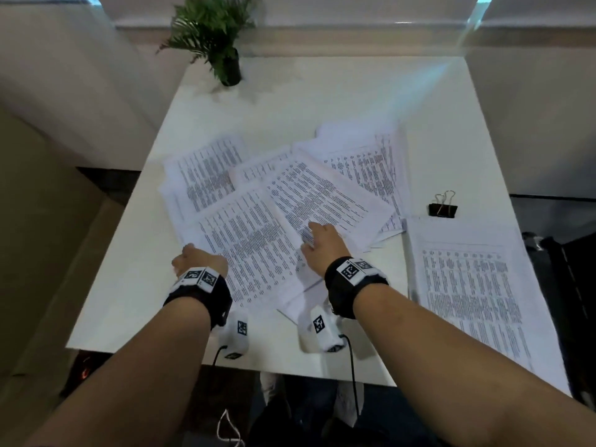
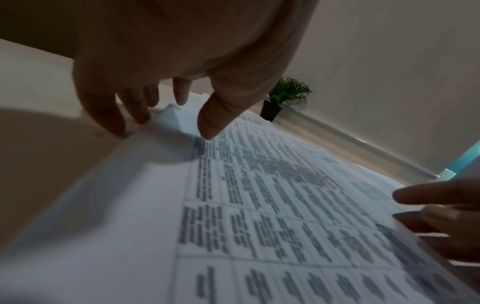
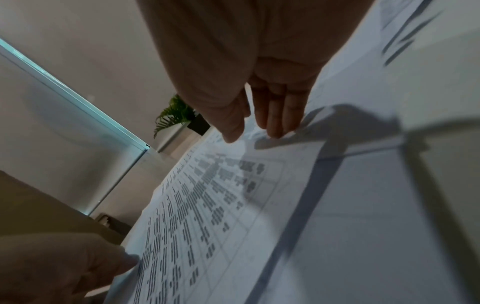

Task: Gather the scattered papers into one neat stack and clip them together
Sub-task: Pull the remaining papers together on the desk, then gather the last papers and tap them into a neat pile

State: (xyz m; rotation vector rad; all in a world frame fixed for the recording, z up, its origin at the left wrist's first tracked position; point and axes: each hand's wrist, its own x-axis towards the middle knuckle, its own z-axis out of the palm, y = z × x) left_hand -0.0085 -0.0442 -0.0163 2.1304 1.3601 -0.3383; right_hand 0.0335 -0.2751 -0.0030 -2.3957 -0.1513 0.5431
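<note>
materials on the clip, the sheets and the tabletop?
Binder clip: looks like black painted metal with bare wire handles, going by the dark body and shiny loops. Sheets: thin white printed paper; edges curl and overlap. Tabletop: smooth white surface with a soft sheen, probably laminate or painted board; cannot tell which.

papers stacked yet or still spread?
Spread. The papers fan across the table at mixed angles, one sheet apart at right; binder clip unused.
</note>
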